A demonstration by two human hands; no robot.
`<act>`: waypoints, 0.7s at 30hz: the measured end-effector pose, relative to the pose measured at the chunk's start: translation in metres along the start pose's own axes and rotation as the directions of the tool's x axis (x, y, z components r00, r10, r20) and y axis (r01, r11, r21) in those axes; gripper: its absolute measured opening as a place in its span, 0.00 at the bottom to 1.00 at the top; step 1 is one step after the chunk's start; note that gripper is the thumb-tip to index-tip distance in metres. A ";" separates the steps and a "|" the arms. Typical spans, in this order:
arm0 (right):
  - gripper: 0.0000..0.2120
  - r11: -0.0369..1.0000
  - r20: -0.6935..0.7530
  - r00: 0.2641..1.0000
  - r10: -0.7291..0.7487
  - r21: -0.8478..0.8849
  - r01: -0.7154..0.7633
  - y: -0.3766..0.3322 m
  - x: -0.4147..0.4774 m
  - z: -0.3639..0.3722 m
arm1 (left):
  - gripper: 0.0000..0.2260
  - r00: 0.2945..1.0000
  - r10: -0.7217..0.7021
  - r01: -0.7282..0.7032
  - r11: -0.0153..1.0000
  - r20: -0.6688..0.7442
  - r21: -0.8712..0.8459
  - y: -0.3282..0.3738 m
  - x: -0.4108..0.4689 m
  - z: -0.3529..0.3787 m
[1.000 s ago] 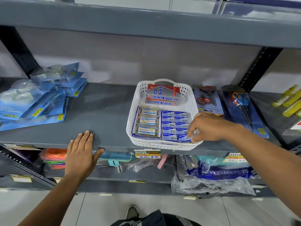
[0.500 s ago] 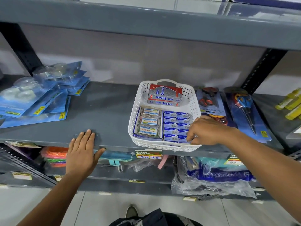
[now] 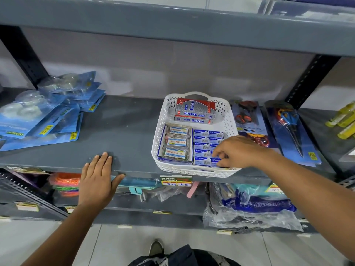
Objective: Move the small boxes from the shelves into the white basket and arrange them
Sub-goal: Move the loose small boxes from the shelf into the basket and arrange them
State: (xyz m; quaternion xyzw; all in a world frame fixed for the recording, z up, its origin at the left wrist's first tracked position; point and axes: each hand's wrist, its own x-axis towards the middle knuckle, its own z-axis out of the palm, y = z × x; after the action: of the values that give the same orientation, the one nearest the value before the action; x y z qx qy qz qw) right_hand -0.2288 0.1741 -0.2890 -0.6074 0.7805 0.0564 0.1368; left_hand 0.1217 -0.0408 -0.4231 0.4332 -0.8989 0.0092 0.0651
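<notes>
A white lattice basket [image 3: 166, 120] stands on the grey shelf [image 3: 123, 131], near its front edge. Inside, several small blue boxes [image 3: 201, 144] lie in two neat columns on the right, three clear clip cases [image 3: 176, 142] on the left, and two red-and-silver Softek boxes [image 3: 195, 111] at the back. My right hand [image 3: 238, 152] reaches into the basket's front right corner, fingertips pinching a small blue box [image 3: 216, 160] in the nearest row. My left hand [image 3: 97, 179] rests flat on the shelf's front edge, fingers spread, holding nothing.
Blue blister packs [image 3: 44, 116] are piled on the shelf's left. Packaged scissors [image 3: 247, 116] and a larger pair [image 3: 290, 127] lie right of the basket, yellow tubes [image 3: 343, 120] beyond. Price tags [image 3: 175, 181] line the shelf edge. Bagged goods [image 3: 253, 206] fill the lower shelf.
My right hand has slid from the basket's right rim into its front right corner, onto the nearest blue box. The view has shifted slightly. My left hand stays put.
</notes>
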 end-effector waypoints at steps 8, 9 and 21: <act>0.16 0.997 0.000 0.999 0.036 0.071 -0.036 -0.007 0.006 0.010 | 0.36 1.000 0.000 0.000 1.000 -0.008 -0.004 -0.001 0.001 0.001; 0.16 0.997 0.005 0.999 0.038 0.073 -0.039 -0.007 0.006 0.010 | 0.36 1.000 -0.001 0.001 1.000 -0.008 -0.005 -0.001 0.001 0.001; 0.16 0.992 0.008 0.997 0.078 0.104 -0.078 -0.020 0.020 0.001 | 0.35 1.000 0.000 0.000 1.000 -0.012 -0.025 -0.003 0.002 0.003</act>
State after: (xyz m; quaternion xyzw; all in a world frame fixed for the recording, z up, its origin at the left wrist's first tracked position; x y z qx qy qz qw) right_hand -0.2142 0.1510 -0.2942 -0.5683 0.8053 0.0224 0.1676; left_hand 0.1219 -0.0446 -0.4263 0.4323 -0.8985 0.0006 0.0758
